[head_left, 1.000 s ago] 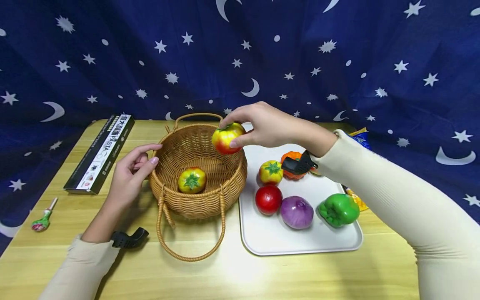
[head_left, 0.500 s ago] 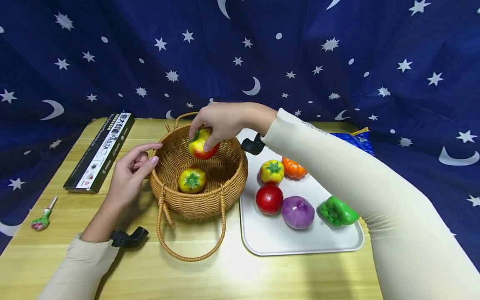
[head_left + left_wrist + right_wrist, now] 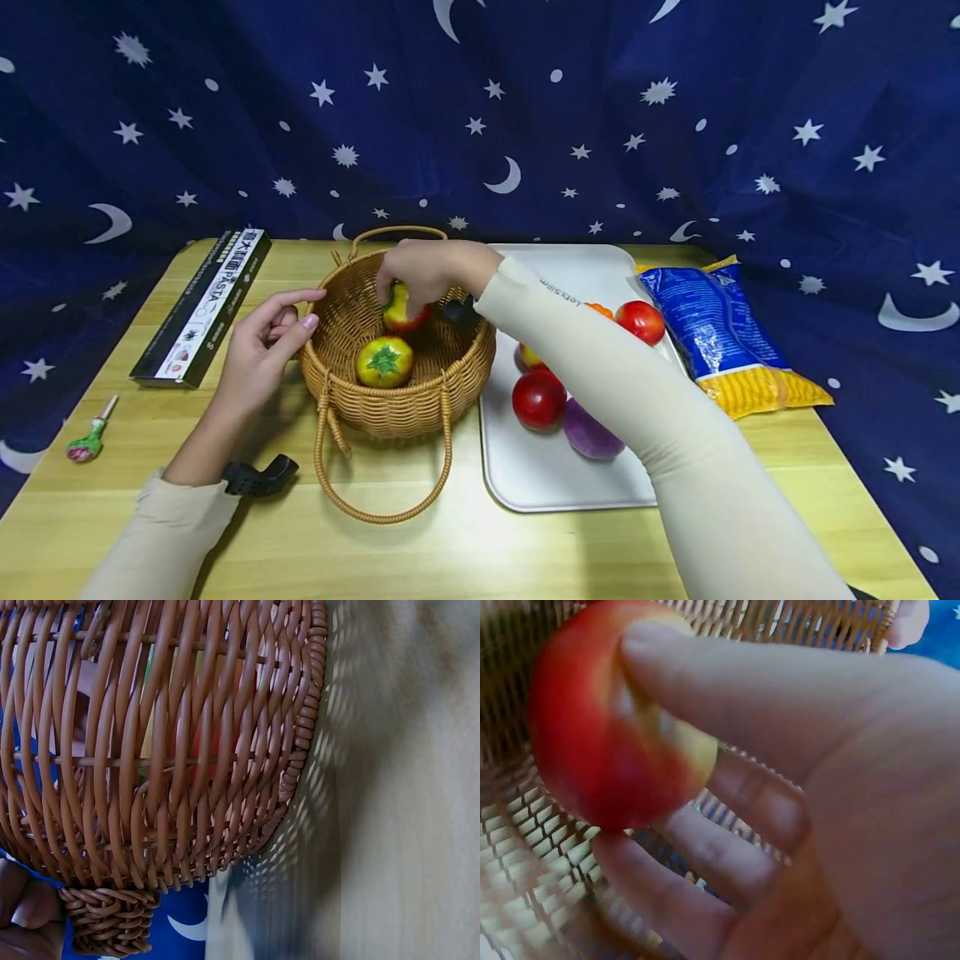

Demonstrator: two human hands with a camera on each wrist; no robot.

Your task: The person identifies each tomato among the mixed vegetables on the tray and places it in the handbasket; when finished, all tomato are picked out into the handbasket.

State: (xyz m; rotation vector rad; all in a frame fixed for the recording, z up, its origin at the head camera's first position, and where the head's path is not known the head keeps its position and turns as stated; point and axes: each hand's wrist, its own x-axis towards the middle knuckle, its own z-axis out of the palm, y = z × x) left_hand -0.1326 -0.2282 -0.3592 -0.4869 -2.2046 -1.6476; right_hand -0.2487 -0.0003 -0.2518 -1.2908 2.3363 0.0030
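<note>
My right hand (image 3: 429, 268) is inside the wicker basket (image 3: 397, 412), gripping a yellow-and-red toy tomato (image 3: 396, 312) between thumb and fingers. In the right wrist view that tomato (image 3: 600, 742) hangs above the woven bottom, its red side showing. A second toy tomato (image 3: 384, 362), yellow with a green leaf top, lies in the basket nearer the front. At the basket's left rim, my left hand (image 3: 258, 346) holds the edge with thumb and index finger. The left wrist view shows the basket's wall (image 3: 157, 750) close up, with fingertips (image 3: 30, 911) beside it.
Right of the basket, a white tray (image 3: 525, 492) bears a dark red fruit (image 3: 538, 400), a purple onion (image 3: 592, 431) and a red fruit (image 3: 641, 322), partly under my sleeve. A blue-yellow bag (image 3: 720, 333) lies beyond. Leftward are a pasta box (image 3: 202, 312) and a lollipop (image 3: 86, 442).
My right hand has carried the toy tomato from above the basket's right rim leftward and down into the basket. The left hand has stayed at the rim.
</note>
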